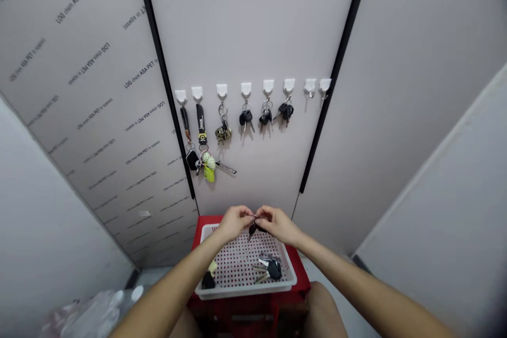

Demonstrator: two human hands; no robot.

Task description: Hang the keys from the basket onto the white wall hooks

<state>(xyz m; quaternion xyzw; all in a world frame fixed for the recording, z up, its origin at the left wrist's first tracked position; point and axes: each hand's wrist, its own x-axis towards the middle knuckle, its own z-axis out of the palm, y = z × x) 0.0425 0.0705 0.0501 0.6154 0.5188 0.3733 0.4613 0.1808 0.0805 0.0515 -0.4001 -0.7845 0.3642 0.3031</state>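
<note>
**Both hands pinching one small black key over the tray**

Both hands are up together over the far end of the tray. The left hand and right hand meet fingertip to fingertip, and both are pinched closed on a black key that hangs down between them. There's a bit of metal right at the pinch, maybe a ring, but it's too small to tell. The key is in the air just above the white perforated tray, not touching it.

The tray sits on a small red table pushed up against the wall. In the tray:
- a bunch of keys with black heads, toward the near right
- a black fob at the near left corner
- a pale yellow tag just beside the fob

On the grey wall panel above there's a row of white hooks. Going from the left:
- a brown strap with something dark on its end
- a black lanyard with a yellow-green charm at the bottom
- a brass-looking bunch
- three sets of black-headed keys, one per hook

A crumpled clear plastic bag lies on the floor at lower left.
</note>
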